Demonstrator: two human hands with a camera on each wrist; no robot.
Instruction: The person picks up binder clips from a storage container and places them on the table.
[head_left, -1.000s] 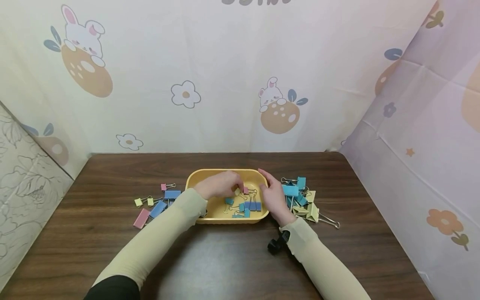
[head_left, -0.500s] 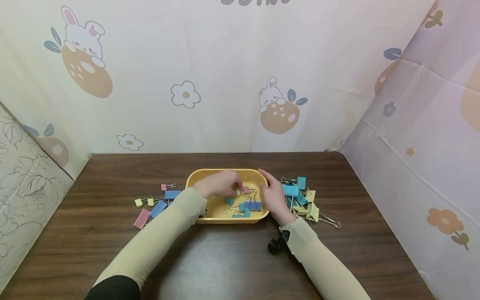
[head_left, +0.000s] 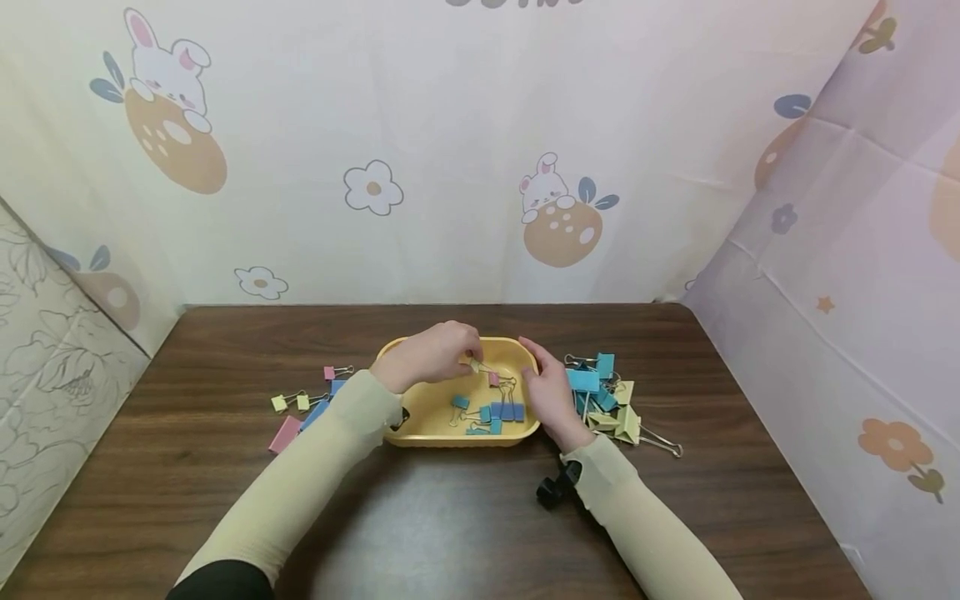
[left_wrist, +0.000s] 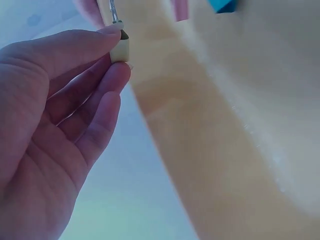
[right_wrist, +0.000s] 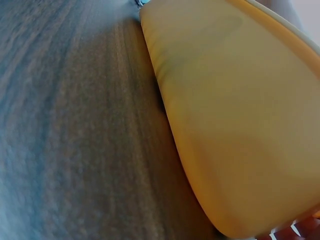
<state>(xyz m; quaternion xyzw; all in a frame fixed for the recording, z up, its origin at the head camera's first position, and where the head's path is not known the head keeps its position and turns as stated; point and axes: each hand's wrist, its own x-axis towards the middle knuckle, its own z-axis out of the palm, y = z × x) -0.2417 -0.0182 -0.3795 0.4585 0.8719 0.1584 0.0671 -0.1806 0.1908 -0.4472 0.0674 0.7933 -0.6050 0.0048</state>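
My left hand (head_left: 433,357) is above the far side of a yellow plastic tray (head_left: 450,441). Between thumb and fingertips it pinches a small pale yellow binder clip (left_wrist: 120,51), whose wire handle points up in the left wrist view. My right hand (head_left: 551,390) grips the tray's right end, thumb at the inner side of the rim. Inside the tray lie a small pink binder clip (head_left: 493,379), a blue-violet binder clip (head_left: 508,412) and several teal ones, such as the teal binder clip (head_left: 461,402). The left forearm covers part of the tray's left end.
Right of the tray is a pile of teal and yellow clips (head_left: 625,423). To the left lie a large pink clip (head_left: 285,434), small yellow clips (head_left: 279,403) and blue ones partly behind the left sleeve. Printed curtains surround the brown wooden table (head_left: 435,525).
My left hand has risen out of the tray and moved slightly left and away, carrying the small yellow binder clip. The right hand stays on the tray's end.
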